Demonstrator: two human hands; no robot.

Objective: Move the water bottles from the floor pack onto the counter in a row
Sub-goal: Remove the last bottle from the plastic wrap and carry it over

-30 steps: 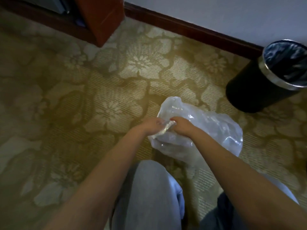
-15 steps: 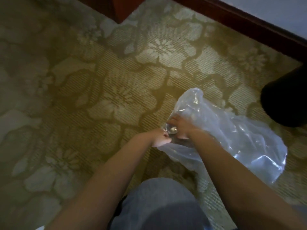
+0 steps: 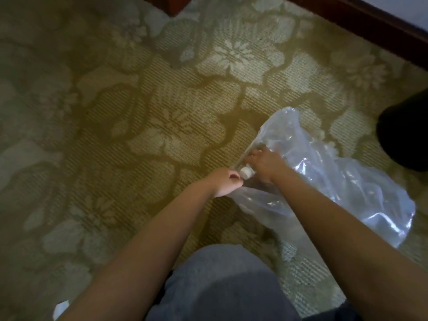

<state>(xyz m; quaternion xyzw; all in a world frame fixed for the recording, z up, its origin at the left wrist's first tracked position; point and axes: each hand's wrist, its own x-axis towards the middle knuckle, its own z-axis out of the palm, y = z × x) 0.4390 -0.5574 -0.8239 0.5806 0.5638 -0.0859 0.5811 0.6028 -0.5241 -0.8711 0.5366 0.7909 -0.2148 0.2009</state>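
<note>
Patterned carpet carries the plastic pack (image 3: 335,181), near right. The left hand (image 3: 225,184) pinches its open edge beside a white-capped water bottle (image 3: 246,173). The right hand (image 3: 266,165) covers the neck, hold unclear. Extraction, I'd judge; next, draw it free.

Left of the left hand (image 3: 223,183) and beyond both hands the carpet (image 3: 115,112) lies bare and wide, bounded only by a wood corner (image 3: 171,3) at the top edge and the baseboard (image 3: 370,22) slanting across the top right. To the right the crumpled wrap (image 3: 347,181) spreads over the floor from the right hand (image 3: 264,162) outward, and past it, apart from it, a dark bin (image 3: 405,135) stands at the right edge. The wrap's mouth is narrow, pinched between the two hands with a cap (image 3: 246,173) filling the gap, and a knee (image 3: 222,281) sits close between the forearms.
</note>
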